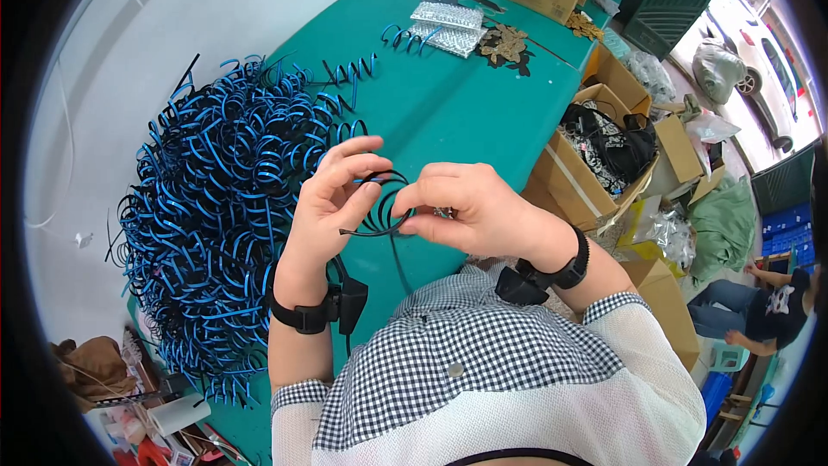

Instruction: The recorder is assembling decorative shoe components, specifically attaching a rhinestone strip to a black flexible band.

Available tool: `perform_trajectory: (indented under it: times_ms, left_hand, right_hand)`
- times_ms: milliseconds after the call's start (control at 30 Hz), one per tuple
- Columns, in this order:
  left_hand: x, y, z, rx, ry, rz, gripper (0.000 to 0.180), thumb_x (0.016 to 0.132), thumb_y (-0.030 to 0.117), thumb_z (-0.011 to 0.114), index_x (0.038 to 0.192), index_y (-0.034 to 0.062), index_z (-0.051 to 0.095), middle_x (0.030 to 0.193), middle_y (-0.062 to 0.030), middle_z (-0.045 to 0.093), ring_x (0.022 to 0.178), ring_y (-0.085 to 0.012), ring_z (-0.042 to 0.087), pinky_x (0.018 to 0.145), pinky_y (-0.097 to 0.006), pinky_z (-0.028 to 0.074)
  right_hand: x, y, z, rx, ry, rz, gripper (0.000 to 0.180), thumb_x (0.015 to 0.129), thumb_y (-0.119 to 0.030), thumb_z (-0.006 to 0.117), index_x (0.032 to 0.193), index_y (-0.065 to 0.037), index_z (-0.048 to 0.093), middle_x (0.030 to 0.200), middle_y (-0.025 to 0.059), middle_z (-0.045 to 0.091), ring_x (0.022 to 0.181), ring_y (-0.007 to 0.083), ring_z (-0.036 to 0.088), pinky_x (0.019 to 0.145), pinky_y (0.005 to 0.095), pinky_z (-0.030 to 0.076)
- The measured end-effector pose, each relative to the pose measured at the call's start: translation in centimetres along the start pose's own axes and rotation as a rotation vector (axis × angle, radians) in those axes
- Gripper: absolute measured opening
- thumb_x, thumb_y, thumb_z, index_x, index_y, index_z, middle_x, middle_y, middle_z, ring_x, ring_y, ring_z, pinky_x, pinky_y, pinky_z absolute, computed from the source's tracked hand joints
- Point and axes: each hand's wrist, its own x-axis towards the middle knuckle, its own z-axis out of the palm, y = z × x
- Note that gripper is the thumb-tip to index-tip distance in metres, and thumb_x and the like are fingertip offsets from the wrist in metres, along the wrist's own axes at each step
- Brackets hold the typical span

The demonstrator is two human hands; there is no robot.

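Note:
A coiled black strip with a blue inner side [385, 223] hangs in loops between my two hands, above the green table. My left hand [332, 198] has its thumb and fingers closed lightly on the coil's left side, with the upper fingers lifted. My right hand [466, 207] pinches the coil's right side between thumb and fingertips. Something small and shiny shows at the right fingertips, too small to name. One loose end of the strip points left beneath my left thumb. Just left of my left hand lies a large heap of similar black and blue coiled strips [233, 198].
On the green table [448, 112], silver bubble-wrap packets [447, 28] and gold and black leaf-shaped pieces [506, 45] lie toward the back. Open cardboard boxes [561, 173] stand along the right edge. A white wall [198, 9] borders the left. Another person [755, 306] sits far right.

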Motion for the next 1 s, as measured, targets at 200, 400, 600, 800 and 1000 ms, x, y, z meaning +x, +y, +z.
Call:
perform_trajectory:
  times_ms: [200,400,600,800,1000]
  left_hand:
    - [-0.6,-0.1,-1.2,-0.246,0.366,-0.056,0.043,0.084,0.005,0.050,0.126,0.0020,0.043,0.134,-0.0124,0.039,0.124,-0.0223,0.036,0.095,-0.037,0.038]
    - [-3.8,2.6,0.8,-0.134,0.428,-0.227,0.022,0.085,0.007,0.054,0.105,-0.0018,0.058,0.090,-0.0061,0.063,0.059,-0.0048,0.052,0.046,-0.016,0.036]
    - [-4.6,2.0,2.5,-0.435,0.438,-0.392,0.023,0.087,0.010,0.054,0.106,-0.0021,0.056,0.091,-0.0107,0.062,0.058,-0.0087,0.055,0.042,-0.017,0.034]
    - [-5.1,2.3,2.8,-0.431,0.395,-0.310,0.019,0.087,0.013,0.055,0.099,-0.0012,0.058,0.089,-0.0117,0.063,0.060,-0.0116,0.058,0.044,-0.018,0.040]
    - [-5.1,3.5,2.9,-0.469,0.376,-0.234,0.017,0.089,0.009,0.048,0.099,-0.0018,0.056,0.095,-0.0160,0.063,0.068,-0.0178,0.065,0.049,-0.021,0.050]
  right_hand:
    - [-1.2,0.0,0.3,0.117,0.073,0.095,0.012,0.075,-0.009,0.066,0.086,-0.007,0.062,0.072,0.0043,0.057,0.061,0.0121,0.055,0.053,0.0248,0.044]
    - [-2.2,0.7,1.9,0.339,0.261,0.317,0.014,0.077,-0.008,0.067,0.090,-0.003,0.062,0.077,-0.0004,0.057,0.067,0.0038,0.050,0.055,0.0197,0.039]
    - [-3.0,1.5,3.3,0.329,0.238,0.264,0.016,0.079,-0.007,0.066,0.093,-0.001,0.061,0.081,0.0002,0.057,0.069,0.0052,0.051,0.057,0.0190,0.041]
    - [-2.3,0.9,2.5,0.609,0.139,0.319,0.020,0.081,-0.005,0.062,0.099,0.000,0.056,0.084,0.0008,0.056,0.068,0.0030,0.050,0.054,0.0169,0.040]
    - [-1.2,0.8,1.8,0.636,0.057,0.274,0.028,0.079,-0.002,0.057,0.107,-0.001,0.054,0.088,0.0034,0.055,0.070,0.0037,0.051,0.057,0.0180,0.042]
